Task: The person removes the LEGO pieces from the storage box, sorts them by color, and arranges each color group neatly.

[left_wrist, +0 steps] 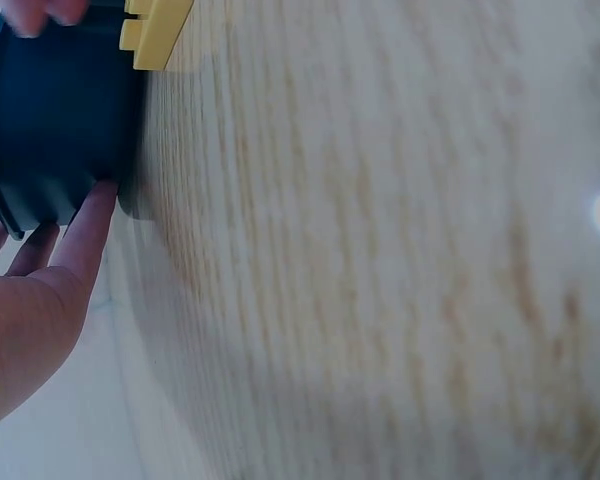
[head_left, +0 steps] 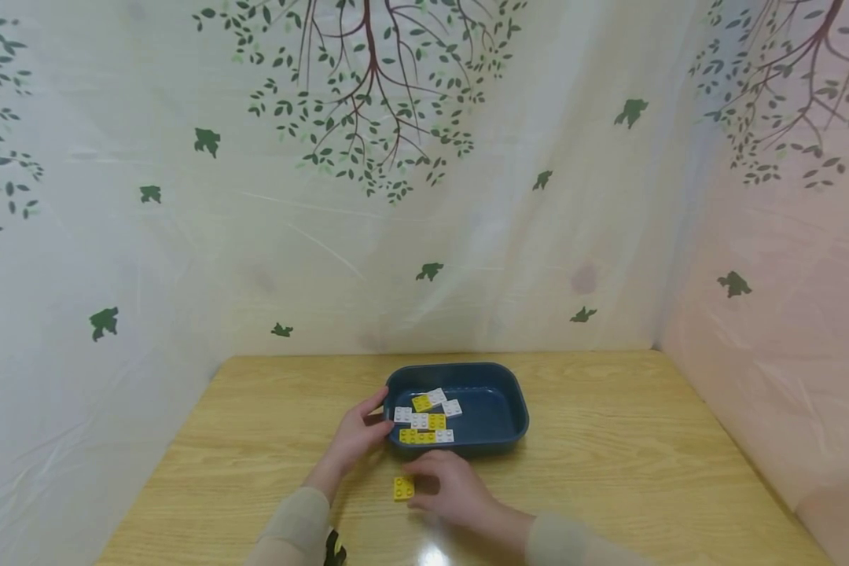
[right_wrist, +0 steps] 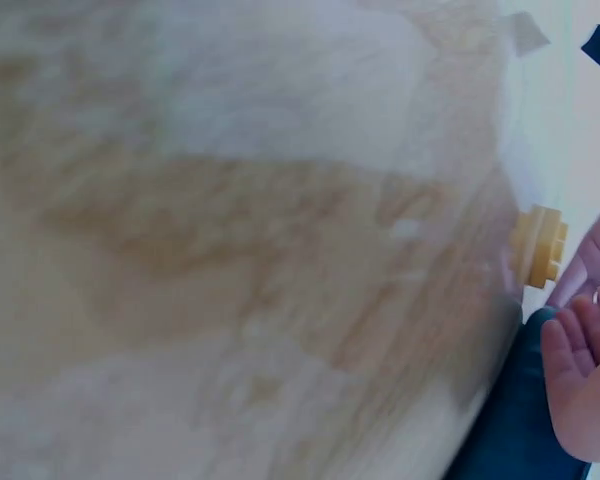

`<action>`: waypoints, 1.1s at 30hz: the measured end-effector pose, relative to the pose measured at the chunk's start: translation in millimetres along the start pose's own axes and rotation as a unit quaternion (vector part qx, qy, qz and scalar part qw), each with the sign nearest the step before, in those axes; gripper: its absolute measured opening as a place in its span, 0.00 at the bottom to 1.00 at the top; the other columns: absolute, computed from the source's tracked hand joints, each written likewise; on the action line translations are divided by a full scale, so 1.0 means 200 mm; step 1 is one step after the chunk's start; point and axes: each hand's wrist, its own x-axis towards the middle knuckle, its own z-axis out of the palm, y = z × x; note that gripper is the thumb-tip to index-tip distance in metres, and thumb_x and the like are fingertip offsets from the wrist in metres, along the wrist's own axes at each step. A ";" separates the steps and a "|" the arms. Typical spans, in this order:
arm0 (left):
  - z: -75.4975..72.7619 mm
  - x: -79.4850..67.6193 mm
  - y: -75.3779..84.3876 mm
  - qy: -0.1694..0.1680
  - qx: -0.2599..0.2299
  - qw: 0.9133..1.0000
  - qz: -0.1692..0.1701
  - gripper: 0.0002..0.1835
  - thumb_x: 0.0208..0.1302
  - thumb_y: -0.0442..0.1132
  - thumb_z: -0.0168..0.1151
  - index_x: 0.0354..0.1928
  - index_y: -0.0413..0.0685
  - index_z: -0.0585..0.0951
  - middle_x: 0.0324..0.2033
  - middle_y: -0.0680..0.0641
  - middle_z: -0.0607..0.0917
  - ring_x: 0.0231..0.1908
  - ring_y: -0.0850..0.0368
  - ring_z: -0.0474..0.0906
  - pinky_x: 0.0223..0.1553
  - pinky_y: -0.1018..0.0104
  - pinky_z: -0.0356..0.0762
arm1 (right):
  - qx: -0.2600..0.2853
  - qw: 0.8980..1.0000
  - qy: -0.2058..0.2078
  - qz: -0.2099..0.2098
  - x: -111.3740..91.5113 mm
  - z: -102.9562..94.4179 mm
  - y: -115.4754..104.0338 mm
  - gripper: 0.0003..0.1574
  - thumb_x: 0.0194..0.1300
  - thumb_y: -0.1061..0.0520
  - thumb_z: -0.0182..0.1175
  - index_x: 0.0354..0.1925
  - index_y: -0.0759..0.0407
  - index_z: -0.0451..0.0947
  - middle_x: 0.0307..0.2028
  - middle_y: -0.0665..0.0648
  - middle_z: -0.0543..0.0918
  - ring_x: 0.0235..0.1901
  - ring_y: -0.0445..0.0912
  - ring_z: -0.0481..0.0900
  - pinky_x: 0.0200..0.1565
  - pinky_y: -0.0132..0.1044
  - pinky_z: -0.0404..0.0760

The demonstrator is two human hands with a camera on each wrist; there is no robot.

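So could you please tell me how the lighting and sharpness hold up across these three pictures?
Head: glare on the tabletop at the bottom edge, studs on the yellow brick readable; left wrist: bright spot at the right edge, soft shadow at lower left near the left hand; right wrist: most blurred, wood grain smeared, pale hazy patches.

You can read no text, label, brand, number or sign in any of the three views. If the studs of the bricks (head_left: 420, 421) at the lower centre of your head view carry any lettering, it is too small for you to make out.
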 end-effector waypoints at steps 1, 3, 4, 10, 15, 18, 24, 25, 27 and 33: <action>0.00 0.00 0.00 0.001 -0.004 1.000 -0.002 0.36 0.64 0.29 0.61 0.74 0.45 0.64 0.71 0.33 0.63 0.63 0.34 0.70 0.57 0.51 0.77 | 0.007 1.000 0.004 -0.009 0.00 -0.01 0.00 0.28 0.57 0.51 0.73 0.56 0.53 0.83 0.48 0.42 0.84 0.49 0.39 0.77 0.56 0.38 0.76; 0.00 0.00 -0.01 0.002 -0.006 1.000 -0.002 0.36 0.64 0.29 0.61 0.74 0.45 0.64 0.71 0.33 0.63 0.63 0.34 0.70 0.57 0.51 0.77 | 0.015 0.999 0.010 -0.027 -0.01 -0.03 -0.01 0.27 0.57 0.52 0.73 0.56 0.53 0.82 0.50 0.43 0.84 0.51 0.41 0.78 0.57 0.39 0.76; 0.00 0.00 -0.01 0.003 -0.006 1.000 -0.002 0.36 0.64 0.29 0.61 0.74 0.45 0.64 0.71 0.33 0.63 0.63 0.34 0.70 0.57 0.51 0.77 | 0.019 0.999 0.013 -0.034 -0.01 -0.04 -0.01 0.28 0.57 0.53 0.73 0.56 0.53 0.82 0.51 0.44 0.84 0.53 0.41 0.78 0.58 0.40 0.76; 0.01 -0.01 0.00 0.009 0.001 1.000 0.000 0.35 0.64 0.29 0.61 0.74 0.45 0.65 0.70 0.33 0.64 0.62 0.34 0.71 0.57 0.51 0.76 | 0.069 0.996 0.033 -0.045 0.01 -0.10 -0.03 0.29 0.56 0.56 0.74 0.57 0.55 0.82 0.52 0.45 0.84 0.52 0.41 0.79 0.58 0.39 0.77; 0.02 -0.02 0.00 0.011 0.008 1.000 0.012 0.36 0.63 0.29 0.62 0.73 0.44 0.65 0.70 0.33 0.65 0.62 0.34 0.71 0.58 0.51 0.76 | 0.136 0.988 0.049 -0.046 0.04 -0.15 -0.03 0.29 0.56 0.58 0.74 0.57 0.58 0.81 0.52 0.50 0.85 0.49 0.41 0.81 0.53 0.36 0.80; 0.02 -0.03 0.01 0.011 0.006 1.000 0.009 0.36 0.64 0.29 0.62 0.74 0.46 0.65 0.70 0.33 0.64 0.62 0.35 0.71 0.57 0.51 0.76 | 0.166 0.984 0.058 -0.036 0.06 -0.20 -0.03 0.28 0.57 0.58 0.73 0.57 0.58 0.81 0.52 0.52 0.85 0.50 0.44 0.82 0.53 0.39 0.81; 0.03 -0.03 0.00 0.016 0.003 1.000 0.001 0.35 0.64 0.29 0.61 0.74 0.46 0.65 0.70 0.34 0.64 0.62 0.34 0.70 0.55 0.52 0.78 | 0.170 0.983 0.070 0.006 0.10 -0.25 0.04 0.25 0.59 0.57 0.72 0.56 0.53 0.82 0.52 0.49 0.84 0.52 0.47 0.81 0.54 0.44 0.80; 0.03 -0.03 0.00 0.017 0.002 1.000 0.000 0.35 0.64 0.29 0.61 0.74 0.46 0.65 0.70 0.34 0.64 0.62 0.34 0.70 0.55 0.52 0.78 | 0.171 0.983 0.068 0.017 0.11 -0.25 0.05 0.25 0.59 0.56 0.72 0.56 0.52 0.82 0.53 0.48 0.84 0.53 0.48 0.80 0.55 0.44 0.80; 0.03 -0.04 0.01 0.018 0.005 1.000 -0.003 0.36 0.64 0.29 0.61 0.74 0.47 0.65 0.71 0.34 0.64 0.63 0.35 0.70 0.55 0.53 0.78 | 0.182 0.980 0.065 0.038 0.12 -0.26 0.08 0.25 0.60 0.55 0.71 0.56 0.51 0.82 0.53 0.47 0.83 0.54 0.50 0.80 0.56 0.45 0.79; 0.03 -0.05 0.01 0.019 0.014 1.000 -0.012 0.35 0.65 0.31 0.62 0.74 0.49 0.65 0.71 0.35 0.64 0.64 0.36 0.69 0.56 0.52 0.77 | 0.194 0.978 0.064 0.049 0.16 -0.29 0.14 0.26 0.61 0.58 0.70 0.58 0.56 0.80 0.53 0.54 0.84 0.54 0.55 0.78 0.56 0.54 0.78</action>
